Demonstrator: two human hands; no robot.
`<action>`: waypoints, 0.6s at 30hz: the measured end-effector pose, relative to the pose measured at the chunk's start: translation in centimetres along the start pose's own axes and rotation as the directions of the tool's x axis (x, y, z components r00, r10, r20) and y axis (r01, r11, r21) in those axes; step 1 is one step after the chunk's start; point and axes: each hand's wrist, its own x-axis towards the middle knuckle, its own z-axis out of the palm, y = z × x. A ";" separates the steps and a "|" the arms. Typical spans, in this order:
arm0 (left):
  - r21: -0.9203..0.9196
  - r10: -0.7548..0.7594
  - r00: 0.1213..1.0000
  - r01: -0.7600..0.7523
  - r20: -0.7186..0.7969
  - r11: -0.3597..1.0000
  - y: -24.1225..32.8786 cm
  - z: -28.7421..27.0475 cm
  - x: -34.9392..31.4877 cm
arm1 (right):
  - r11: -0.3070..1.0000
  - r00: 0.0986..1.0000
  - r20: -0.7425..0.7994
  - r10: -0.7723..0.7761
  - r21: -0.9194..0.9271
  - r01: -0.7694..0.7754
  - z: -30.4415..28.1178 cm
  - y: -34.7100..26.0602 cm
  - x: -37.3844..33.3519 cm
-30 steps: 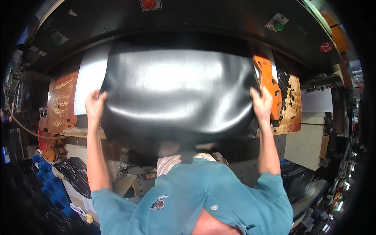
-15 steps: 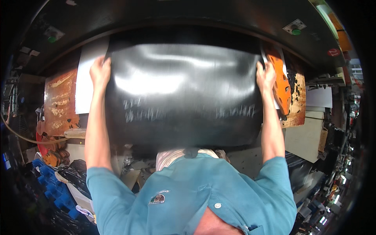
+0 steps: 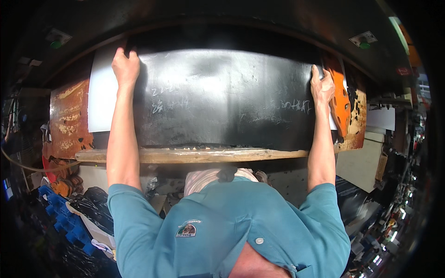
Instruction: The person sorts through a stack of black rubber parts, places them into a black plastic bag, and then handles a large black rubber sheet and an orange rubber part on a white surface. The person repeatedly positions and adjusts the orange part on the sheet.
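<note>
Left fingers (image 3: 120,55) are pinching the black sheet (image 3: 222,97), right fingers (image 3: 315,73) are gripping its opposite side, orange piece (image 3: 341,92) lying just rightward!

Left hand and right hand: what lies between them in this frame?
In the head view, the black sheet, bearing pale markings, spans the stretch between the left hand and the right hand.

Shiny black sheet (image 3: 218,97), pale scrawled marks, lying flat beside wooden ledge (image 3: 199,156).
</note>
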 end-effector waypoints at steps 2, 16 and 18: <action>-0.031 -0.044 0.999 0.044 0.007 0.999 0.2 0.7 1.1 | 0.998 0.994 -0.087 -0.061 0.030 0.064 0.9 0.0 1.0; 0.258 0.138 0.986 -0.159 0.098 0.953 0.8 -6.8 -8.8 | 1.000 0.990 -0.144 0.009 0.028 -0.005 5.7 1.5 6.7; 0.265 0.160 0.979 -0.188 0.123 0.946 1.6 -7.5 -8.5 | 0.992 0.983 -0.165 -0.077 0.082 0.092 5.2 1.4 7.0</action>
